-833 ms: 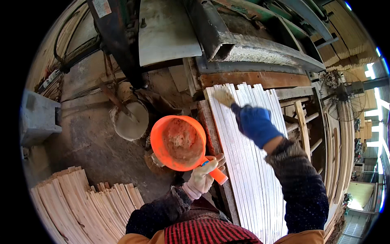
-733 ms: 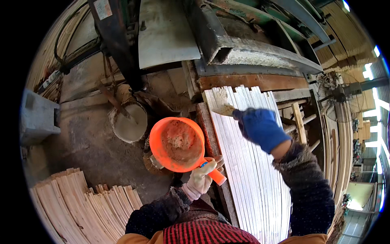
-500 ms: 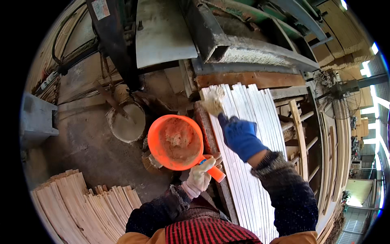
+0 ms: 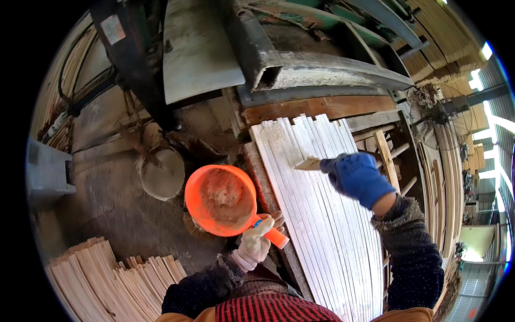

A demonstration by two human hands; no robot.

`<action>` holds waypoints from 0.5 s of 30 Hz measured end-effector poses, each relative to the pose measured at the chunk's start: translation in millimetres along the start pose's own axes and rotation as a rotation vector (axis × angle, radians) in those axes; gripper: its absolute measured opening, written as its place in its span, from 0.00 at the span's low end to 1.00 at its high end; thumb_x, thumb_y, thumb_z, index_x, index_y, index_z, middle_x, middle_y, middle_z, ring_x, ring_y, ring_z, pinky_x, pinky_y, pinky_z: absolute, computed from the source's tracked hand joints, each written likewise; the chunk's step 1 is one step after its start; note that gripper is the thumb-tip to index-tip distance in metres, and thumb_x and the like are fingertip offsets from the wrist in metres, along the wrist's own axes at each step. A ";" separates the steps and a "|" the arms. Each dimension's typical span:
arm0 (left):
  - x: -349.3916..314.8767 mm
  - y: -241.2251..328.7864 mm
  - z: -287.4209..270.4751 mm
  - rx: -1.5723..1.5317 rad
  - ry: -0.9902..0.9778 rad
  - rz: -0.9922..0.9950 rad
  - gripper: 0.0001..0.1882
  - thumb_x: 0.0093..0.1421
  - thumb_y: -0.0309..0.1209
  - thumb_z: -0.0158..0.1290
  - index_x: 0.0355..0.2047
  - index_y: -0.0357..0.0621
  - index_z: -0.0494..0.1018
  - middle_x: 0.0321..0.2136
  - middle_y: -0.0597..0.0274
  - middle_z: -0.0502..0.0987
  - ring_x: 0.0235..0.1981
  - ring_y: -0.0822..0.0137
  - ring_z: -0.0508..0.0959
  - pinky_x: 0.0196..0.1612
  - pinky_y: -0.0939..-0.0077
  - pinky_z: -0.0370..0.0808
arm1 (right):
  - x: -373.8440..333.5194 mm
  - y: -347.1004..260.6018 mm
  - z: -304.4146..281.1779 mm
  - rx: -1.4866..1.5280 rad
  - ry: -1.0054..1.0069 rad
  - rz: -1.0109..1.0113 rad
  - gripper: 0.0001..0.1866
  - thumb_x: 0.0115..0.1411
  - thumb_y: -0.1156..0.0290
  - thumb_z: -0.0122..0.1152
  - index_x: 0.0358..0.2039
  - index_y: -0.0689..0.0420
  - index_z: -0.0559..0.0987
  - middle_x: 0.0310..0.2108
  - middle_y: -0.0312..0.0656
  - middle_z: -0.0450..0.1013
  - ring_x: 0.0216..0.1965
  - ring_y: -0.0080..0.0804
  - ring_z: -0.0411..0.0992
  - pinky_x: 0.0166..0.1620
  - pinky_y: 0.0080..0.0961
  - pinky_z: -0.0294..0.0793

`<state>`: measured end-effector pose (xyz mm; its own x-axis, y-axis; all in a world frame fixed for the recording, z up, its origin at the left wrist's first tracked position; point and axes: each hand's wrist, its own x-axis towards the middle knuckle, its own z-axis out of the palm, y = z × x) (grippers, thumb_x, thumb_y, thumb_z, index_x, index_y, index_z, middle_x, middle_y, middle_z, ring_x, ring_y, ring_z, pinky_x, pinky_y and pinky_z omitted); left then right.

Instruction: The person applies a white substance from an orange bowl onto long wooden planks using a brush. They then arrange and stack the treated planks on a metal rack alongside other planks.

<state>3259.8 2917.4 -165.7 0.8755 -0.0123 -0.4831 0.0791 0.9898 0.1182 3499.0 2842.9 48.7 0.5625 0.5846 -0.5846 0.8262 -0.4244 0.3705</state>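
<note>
Your right hand (image 4: 358, 177), gripping the brush (image 4: 308, 164), has swung back toward 3 o'clock across the white slats (image 4: 322, 225); your left hand (image 4: 257, 241) keeps clasping the orange scoop (image 4: 220, 200).

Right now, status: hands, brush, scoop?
Left hand grips orange scoop by its handle. Right hand, blue glove, holds brush over the white slats. Nothing blocking the slats.
</note>
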 end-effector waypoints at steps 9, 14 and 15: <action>2.1 -2.5 3.9 0.031 0.043 -0.007 0.06 0.67 0.28 0.54 0.42 0.52 0.76 0.52 0.60 0.77 0.55 0.56 0.75 0.56 0.58 0.72 | 10.3 42.1 63.1 0.053 0.083 0.155 0.19 0.66 0.58 0.49 0.57 0.37 0.73 0.39 0.43 0.78 0.38 0.40 0.81 0.40 0.42 0.80; 2.8 -2.8 13.9 0.092 0.041 -0.028 0.07 0.66 0.26 0.53 0.42 0.52 0.75 0.51 0.56 0.77 0.53 0.55 0.76 0.52 0.58 0.75 | 60.0 36.6 87.4 0.231 0.116 0.414 0.22 0.65 0.64 0.46 0.60 0.46 0.70 0.39 0.47 0.79 0.35 0.42 0.81 0.31 0.47 0.77; 2.8 2.4 13.2 0.098 0.056 -0.006 0.07 0.66 0.26 0.53 0.42 0.52 0.75 0.51 0.55 0.77 0.53 0.55 0.76 0.52 0.58 0.75 | 59.4 13.3 97.7 0.291 0.111 0.349 0.25 0.65 0.65 0.46 0.63 0.46 0.67 0.42 0.50 0.78 0.36 0.43 0.81 0.33 0.47 0.78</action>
<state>3268.8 2917.8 -155.3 0.8472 -0.0080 -0.5312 0.1331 0.9712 0.1975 3540.3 2804.5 -51.6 0.8183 0.4362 -0.3744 0.5528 -0.7757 0.3044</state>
